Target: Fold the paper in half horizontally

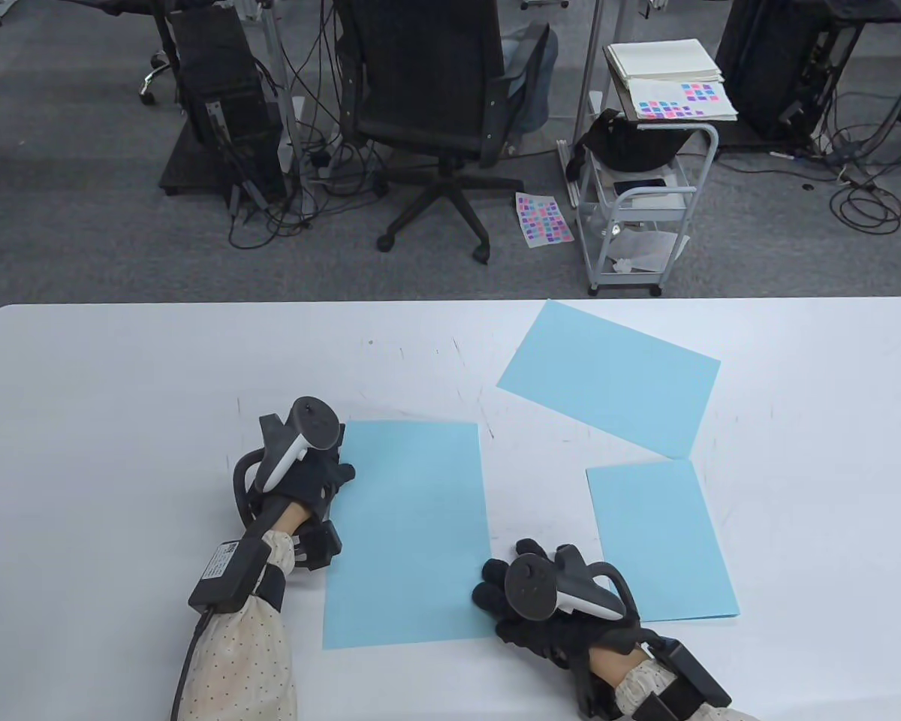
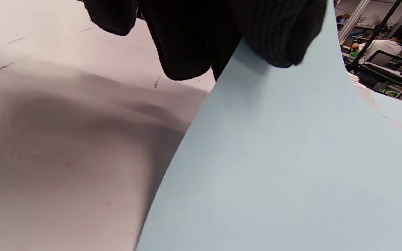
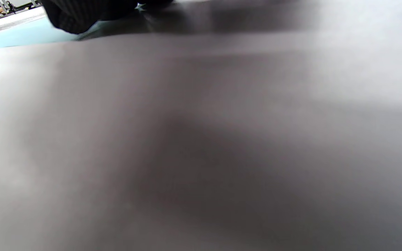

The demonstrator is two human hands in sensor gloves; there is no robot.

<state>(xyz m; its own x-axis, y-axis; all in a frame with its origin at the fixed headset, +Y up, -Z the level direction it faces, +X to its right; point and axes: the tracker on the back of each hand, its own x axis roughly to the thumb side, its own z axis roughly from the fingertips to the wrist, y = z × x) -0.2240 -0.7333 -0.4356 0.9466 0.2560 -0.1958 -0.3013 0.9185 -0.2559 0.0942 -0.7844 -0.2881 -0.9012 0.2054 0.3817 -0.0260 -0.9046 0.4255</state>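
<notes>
A light-blue paper sheet (image 1: 409, 533) lies lengthwise toward me on the white table (image 1: 120, 390). My left hand (image 1: 342, 475) is at the sheet's left edge near its far corner. In the left wrist view its thumb and fingers (image 2: 277, 35) pinch that edge, and the paper (image 2: 291, 157) curves up off the table. My right hand (image 1: 492, 593) rests with spread fingers on the sheet's near right corner. In the right wrist view only a gloved fingertip (image 3: 72, 14) on blue paper (image 3: 12, 36) shows; the rest is blurred table.
Two more light-blue sheets lie to the right: a tilted one (image 1: 608, 375) near the far edge and a straight one (image 1: 661, 541) next to my right hand. Beyond the table stand an office chair (image 1: 435, 90) and a white cart (image 1: 638, 203).
</notes>
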